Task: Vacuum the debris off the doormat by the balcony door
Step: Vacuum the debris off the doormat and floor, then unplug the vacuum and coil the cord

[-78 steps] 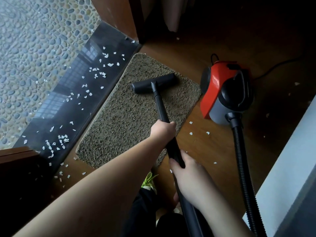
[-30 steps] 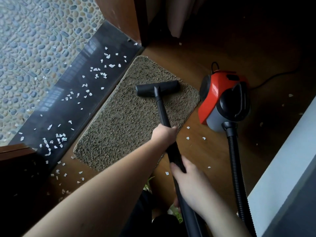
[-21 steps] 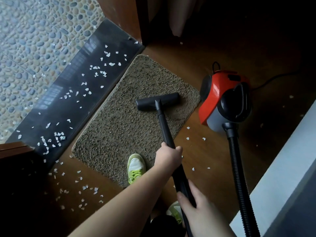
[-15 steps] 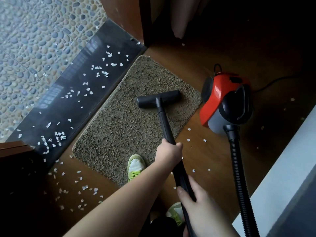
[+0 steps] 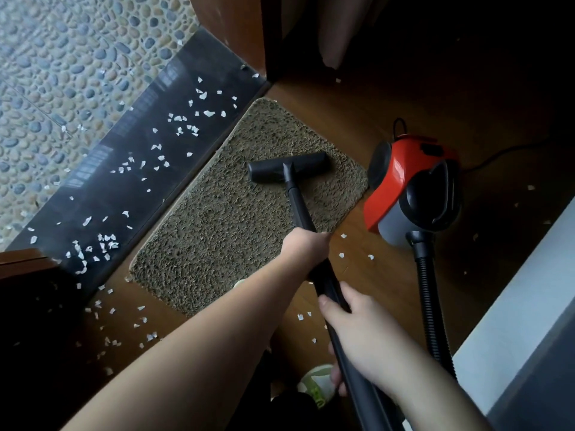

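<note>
A brown coarse doormat (image 5: 217,219) lies on the wooden floor beside the dark door sill (image 5: 130,169). The black vacuum head (image 5: 287,167) rests on the mat's far right part. Its black wand (image 5: 300,209) runs back toward me. My left hand (image 5: 306,245) grips the wand partway down. My right hand (image 5: 361,331) grips the wand lower, closer to my body. I see no white scraps on the mat's visible surface.
The red and black vacuum body (image 5: 410,188) stands right of the mat, its ribbed hose (image 5: 431,306) trailing toward me. White paper scraps (image 5: 174,126) litter the sill and the floor (image 5: 124,318) near the mat's near corner. A pale wall (image 5: 522,306) rises at right.
The vacuum head slid back toward me along the mat, then pushed forward a little. My arm now covers the green shoe that showed at the mat's near edge.
</note>
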`<state>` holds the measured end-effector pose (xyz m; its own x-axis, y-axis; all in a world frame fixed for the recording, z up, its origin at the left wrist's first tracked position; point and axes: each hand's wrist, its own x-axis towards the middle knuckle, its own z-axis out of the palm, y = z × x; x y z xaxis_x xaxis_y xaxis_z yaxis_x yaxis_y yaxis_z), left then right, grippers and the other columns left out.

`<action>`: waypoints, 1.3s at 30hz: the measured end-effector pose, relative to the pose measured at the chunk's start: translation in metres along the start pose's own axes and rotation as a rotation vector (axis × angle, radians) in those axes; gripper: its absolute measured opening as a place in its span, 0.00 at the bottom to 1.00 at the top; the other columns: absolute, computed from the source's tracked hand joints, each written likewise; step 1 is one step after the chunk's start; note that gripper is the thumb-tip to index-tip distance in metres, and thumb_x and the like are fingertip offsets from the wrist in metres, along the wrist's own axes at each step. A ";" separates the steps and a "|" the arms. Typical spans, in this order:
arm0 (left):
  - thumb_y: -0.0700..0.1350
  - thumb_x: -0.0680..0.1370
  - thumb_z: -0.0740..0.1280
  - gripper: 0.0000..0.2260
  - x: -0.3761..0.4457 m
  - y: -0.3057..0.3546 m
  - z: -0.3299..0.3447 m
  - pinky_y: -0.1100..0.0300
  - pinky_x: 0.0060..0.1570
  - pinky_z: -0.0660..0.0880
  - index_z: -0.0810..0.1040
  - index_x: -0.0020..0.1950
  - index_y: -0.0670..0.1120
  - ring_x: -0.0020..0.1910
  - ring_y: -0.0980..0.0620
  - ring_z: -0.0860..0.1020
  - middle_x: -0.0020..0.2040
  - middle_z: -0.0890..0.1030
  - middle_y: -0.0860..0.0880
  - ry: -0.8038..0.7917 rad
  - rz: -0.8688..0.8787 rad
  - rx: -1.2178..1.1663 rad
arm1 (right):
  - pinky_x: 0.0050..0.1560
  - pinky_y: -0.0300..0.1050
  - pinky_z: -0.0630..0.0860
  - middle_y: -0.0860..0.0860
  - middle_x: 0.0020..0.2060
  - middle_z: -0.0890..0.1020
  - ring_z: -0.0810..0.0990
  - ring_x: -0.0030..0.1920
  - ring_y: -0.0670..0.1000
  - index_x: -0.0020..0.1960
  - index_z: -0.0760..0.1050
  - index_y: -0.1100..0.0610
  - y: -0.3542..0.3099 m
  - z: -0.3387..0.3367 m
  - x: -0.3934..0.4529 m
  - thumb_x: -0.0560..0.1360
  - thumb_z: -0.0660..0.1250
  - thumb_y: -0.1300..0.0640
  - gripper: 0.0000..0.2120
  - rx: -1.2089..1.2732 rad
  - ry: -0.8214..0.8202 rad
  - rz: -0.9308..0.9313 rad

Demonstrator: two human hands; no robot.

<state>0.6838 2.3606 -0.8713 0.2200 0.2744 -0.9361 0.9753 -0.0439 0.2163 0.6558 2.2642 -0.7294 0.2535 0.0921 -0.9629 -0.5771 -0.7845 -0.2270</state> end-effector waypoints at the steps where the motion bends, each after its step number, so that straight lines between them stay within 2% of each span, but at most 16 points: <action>1: 0.51 0.78 0.65 0.20 0.001 0.006 -0.005 0.55 0.42 0.80 0.76 0.64 0.39 0.46 0.45 0.82 0.53 0.82 0.44 -0.002 0.000 -0.010 | 0.30 0.51 0.81 0.54 0.32 0.78 0.81 0.27 0.57 0.49 0.71 0.44 -0.009 -0.001 0.004 0.80 0.58 0.47 0.04 -0.010 0.008 -0.004; 3: 0.49 0.80 0.64 0.18 0.005 0.020 -0.018 0.58 0.49 0.78 0.76 0.65 0.39 0.55 0.43 0.81 0.51 0.81 0.45 -0.020 0.014 -0.024 | 0.34 0.52 0.82 0.55 0.37 0.77 0.83 0.31 0.60 0.55 0.70 0.50 -0.026 0.000 0.016 0.80 0.58 0.48 0.08 -0.060 0.029 -0.019; 5: 0.48 0.82 0.63 0.18 0.007 0.034 -0.032 0.62 0.43 0.73 0.75 0.67 0.39 0.62 0.43 0.78 0.50 0.80 0.44 -0.051 0.016 -0.044 | 0.45 0.56 0.82 0.56 0.41 0.77 0.83 0.41 0.62 0.57 0.70 0.53 -0.040 0.001 0.029 0.79 0.58 0.48 0.11 -0.121 0.043 -0.025; 7: 0.48 0.82 0.62 0.17 0.011 0.047 -0.043 0.62 0.40 0.76 0.75 0.68 0.40 0.60 0.43 0.79 0.58 0.80 0.43 -0.046 0.021 0.008 | 0.51 0.56 0.80 0.58 0.45 0.78 0.82 0.47 0.61 0.55 0.70 0.55 -0.055 0.002 0.039 0.78 0.58 0.48 0.12 -0.150 0.049 -0.032; 10: 0.48 0.80 0.64 0.18 0.018 0.065 -0.058 0.56 0.45 0.80 0.74 0.66 0.40 0.48 0.46 0.81 0.53 0.80 0.45 0.013 0.003 0.055 | 0.55 0.61 0.79 0.63 0.51 0.79 0.81 0.52 0.64 0.56 0.71 0.57 -0.077 -0.002 0.050 0.77 0.58 0.47 0.15 -0.105 0.068 -0.022; 14: 0.48 0.79 0.63 0.20 0.021 0.079 -0.071 0.55 0.55 0.79 0.74 0.68 0.40 0.56 0.46 0.81 0.59 0.80 0.44 0.049 0.018 0.057 | 0.52 0.63 0.79 0.60 0.46 0.78 0.82 0.50 0.64 0.56 0.73 0.56 -0.101 -0.006 0.051 0.75 0.60 0.47 0.16 -0.041 0.050 -0.022; 20: 0.51 0.77 0.70 0.20 0.026 0.081 -0.072 0.58 0.41 0.75 0.76 0.63 0.40 0.48 0.46 0.81 0.50 0.79 0.46 0.042 -0.036 0.001 | 0.55 0.61 0.78 0.61 0.48 0.79 0.82 0.51 0.63 0.57 0.70 0.55 -0.103 -0.005 0.059 0.70 0.57 0.47 0.20 -0.084 0.003 -0.028; 23: 0.52 0.77 0.70 0.20 0.027 0.079 -0.067 0.58 0.40 0.73 0.76 0.63 0.40 0.43 0.48 0.77 0.48 0.78 0.46 0.070 -0.047 0.024 | 0.54 0.51 0.77 0.60 0.53 0.79 0.80 0.51 0.59 0.60 0.69 0.54 -0.094 -0.005 0.061 0.71 0.57 0.46 0.21 -0.083 0.001 -0.040; 25: 0.53 0.77 0.69 0.21 0.028 0.078 -0.060 0.58 0.41 0.73 0.77 0.63 0.40 0.43 0.47 0.77 0.48 0.78 0.46 0.096 -0.050 0.053 | 0.50 0.45 0.72 0.55 0.48 0.79 0.77 0.49 0.56 0.60 0.72 0.52 -0.086 -0.013 0.058 0.74 0.58 0.46 0.17 -0.101 -0.032 -0.077; 28: 0.52 0.77 0.68 0.21 0.030 0.084 -0.050 0.58 0.45 0.75 0.78 0.63 0.40 0.49 0.46 0.81 0.52 0.81 0.45 0.122 -0.055 0.078 | 0.55 0.54 0.78 0.52 0.43 0.79 0.81 0.51 0.59 0.51 0.74 0.45 -0.079 -0.038 0.048 0.70 0.59 0.39 0.15 0.011 -0.182 -0.076; 30: 0.51 0.76 0.68 0.20 0.031 0.093 -0.043 0.58 0.47 0.76 0.78 0.63 0.40 0.52 0.45 0.81 0.52 0.81 0.45 0.135 -0.064 0.090 | 0.45 0.49 0.80 0.55 0.44 0.80 0.81 0.44 0.57 0.52 0.75 0.48 -0.082 -0.070 0.052 0.77 0.58 0.41 0.14 0.004 -0.251 -0.046; 32: 0.51 0.76 0.68 0.20 0.032 0.103 -0.037 0.58 0.41 0.75 0.77 0.62 0.40 0.45 0.46 0.80 0.49 0.79 0.45 0.133 -0.089 0.076 | 0.31 0.43 0.77 0.56 0.40 0.78 0.79 0.33 0.53 0.54 0.71 0.51 -0.090 -0.113 0.070 0.82 0.55 0.48 0.10 -0.004 -0.137 -0.052; 34: 0.50 0.76 0.68 0.19 0.032 0.111 -0.029 0.58 0.35 0.75 0.76 0.62 0.39 0.40 0.47 0.79 0.48 0.79 0.45 0.126 -0.111 0.065 | 0.28 0.43 0.76 0.58 0.40 0.79 0.79 0.30 0.54 0.54 0.71 0.51 -0.095 -0.165 0.107 0.83 0.54 0.54 0.07 -0.033 0.120 -0.148; 36: 0.49 0.76 0.68 0.19 0.033 0.118 -0.022 0.57 0.33 0.75 0.76 0.62 0.39 0.39 0.47 0.80 0.49 0.80 0.44 0.131 -0.120 0.071 | 0.42 0.50 0.81 0.60 0.48 0.82 0.83 0.41 0.59 0.60 0.75 0.52 -0.096 -0.214 0.150 0.81 0.56 0.58 0.13 -0.213 0.353 -0.251; 37: 0.49 0.76 0.68 0.19 0.034 0.120 -0.019 0.57 0.33 0.76 0.76 0.62 0.38 0.40 0.46 0.80 0.49 0.80 0.44 0.134 -0.122 0.070 | 0.52 0.54 0.80 0.60 0.54 0.82 0.82 0.49 0.61 0.65 0.75 0.52 -0.097 -0.236 0.170 0.80 0.56 0.59 0.16 -0.313 0.424 -0.274; 39: 0.49 0.76 0.67 0.19 0.035 0.125 -0.011 0.58 0.30 0.75 0.76 0.62 0.39 0.37 0.47 0.80 0.47 0.80 0.44 0.144 -0.132 0.051 | 0.63 0.55 0.74 0.58 0.65 0.76 0.77 0.61 0.61 0.72 0.69 0.52 -0.101 -0.273 0.200 0.80 0.54 0.60 0.22 -0.458 0.508 -0.268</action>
<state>0.8126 2.3752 -0.8738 0.0884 0.4152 -0.9054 0.9960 -0.0455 0.0764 0.9767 2.1949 -0.8595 0.7331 0.1088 -0.6714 -0.0902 -0.9628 -0.2546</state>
